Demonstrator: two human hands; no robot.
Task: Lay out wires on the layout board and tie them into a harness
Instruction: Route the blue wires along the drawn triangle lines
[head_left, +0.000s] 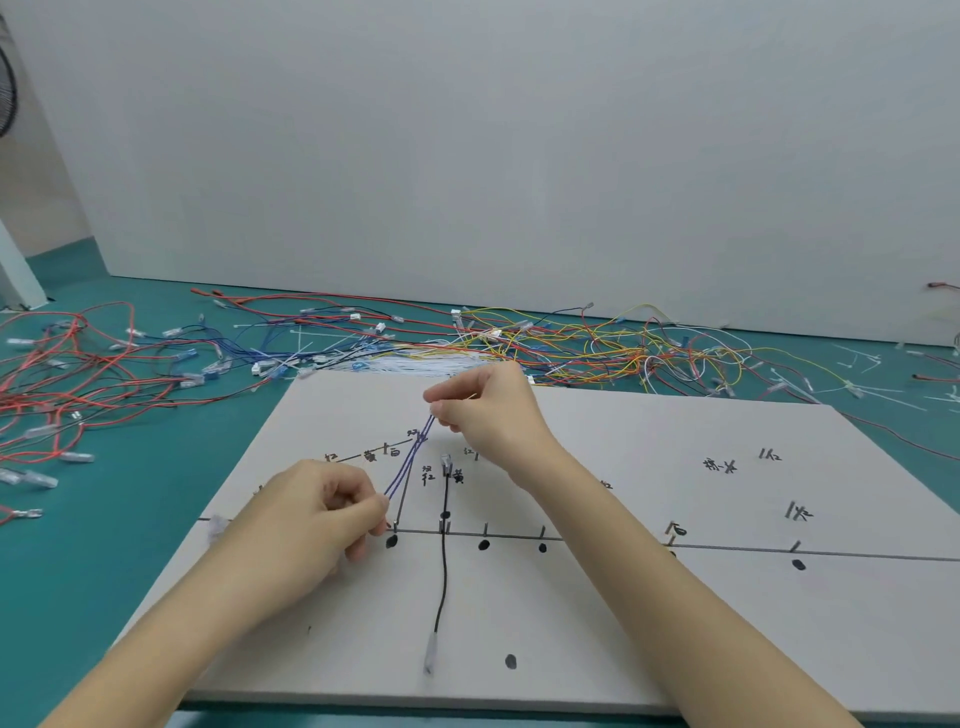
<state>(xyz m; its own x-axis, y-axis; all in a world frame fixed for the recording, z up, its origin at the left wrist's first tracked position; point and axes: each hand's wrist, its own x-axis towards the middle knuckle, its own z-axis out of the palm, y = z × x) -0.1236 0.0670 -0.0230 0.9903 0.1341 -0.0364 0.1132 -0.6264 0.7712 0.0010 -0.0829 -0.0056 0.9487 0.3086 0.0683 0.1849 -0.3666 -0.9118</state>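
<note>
Blue wires (410, 462) are stretched taut above the layout board (649, 597), pinched in the left hand (317, 514) grip and the right hand (483, 410) grip.

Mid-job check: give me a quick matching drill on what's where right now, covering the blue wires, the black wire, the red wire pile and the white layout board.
Things:
1. blue wires
2. black wire
3. red wire pile
4. layout board

Places or states:
A. heaped on the green table, off the board's left edge
B. stretched between left hand and right hand
C. lying on the board, running toward the near edge
D. flat on the table, marked with lines and dots

Pairs: 1-B, 2-C, 3-A, 4-D
</note>
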